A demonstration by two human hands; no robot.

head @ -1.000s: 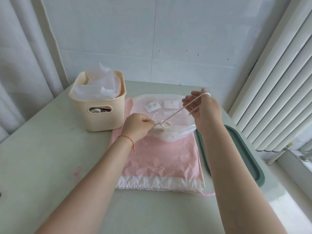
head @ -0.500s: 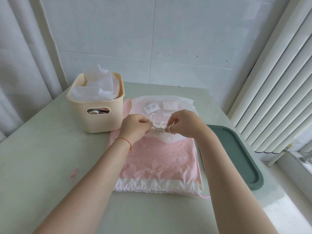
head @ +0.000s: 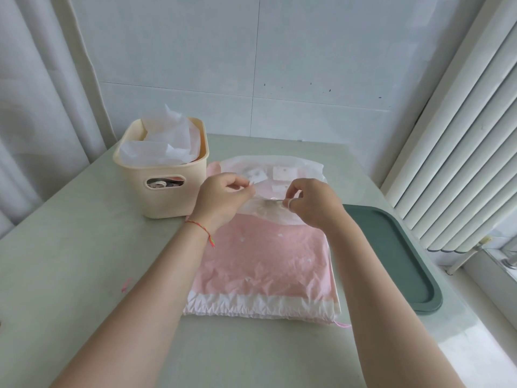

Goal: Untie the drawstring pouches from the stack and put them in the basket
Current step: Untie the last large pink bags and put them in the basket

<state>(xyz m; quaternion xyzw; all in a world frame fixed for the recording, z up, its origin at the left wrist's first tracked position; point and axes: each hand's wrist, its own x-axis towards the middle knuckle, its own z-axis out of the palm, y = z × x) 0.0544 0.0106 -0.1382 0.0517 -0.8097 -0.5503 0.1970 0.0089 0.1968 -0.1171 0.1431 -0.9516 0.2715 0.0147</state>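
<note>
Both hands close in again: left hand and right hand pinch the cord on the white pouch, knot not yet loose

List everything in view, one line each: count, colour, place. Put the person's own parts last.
basket: one, cream, far left of the table, behind the left hand.
white pouches in the basket: several, exact count unclear, translucent white, sticking up above the rim.
white pouch: one, translucent white, on the far end of the stack, being worked on.
drawstring: one, whitish, at the pouch mouth between both hands.
pink pouch stack: count unclear, pink with white band, table centre.
tray: one, dark green, right of the stack.
table: one, pale green.
bracelet: one, red, left wrist.
left hand: pinches the pouch.
right hand: pinches the drawstring.
</note>
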